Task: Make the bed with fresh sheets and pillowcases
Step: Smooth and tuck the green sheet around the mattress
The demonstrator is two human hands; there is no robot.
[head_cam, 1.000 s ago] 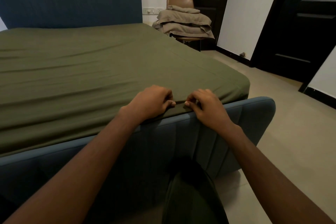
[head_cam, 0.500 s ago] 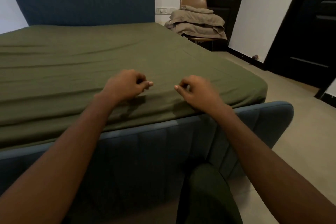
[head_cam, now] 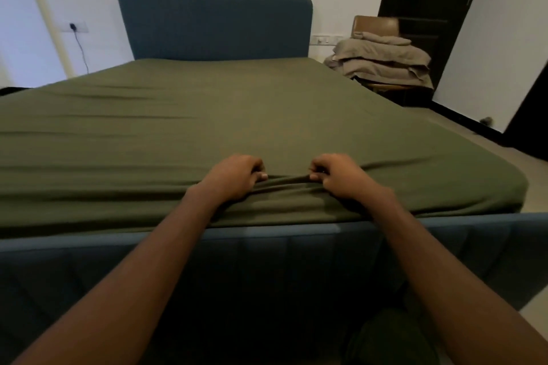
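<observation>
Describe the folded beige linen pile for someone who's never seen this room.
Start at the blue headboard and look right, toward the dark door. A brown chair stands there, with the folded beige linens piled on its seat. They are the only beige fabric; the spread-out sheet is olive green.

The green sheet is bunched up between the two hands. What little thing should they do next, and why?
Probably tug that fold toward the blue footboard, so it flattens. The left hand and right hand each pinch the green sheet, the cloth stands as a ridge between them, and creases run across the sheet's left side.
</observation>
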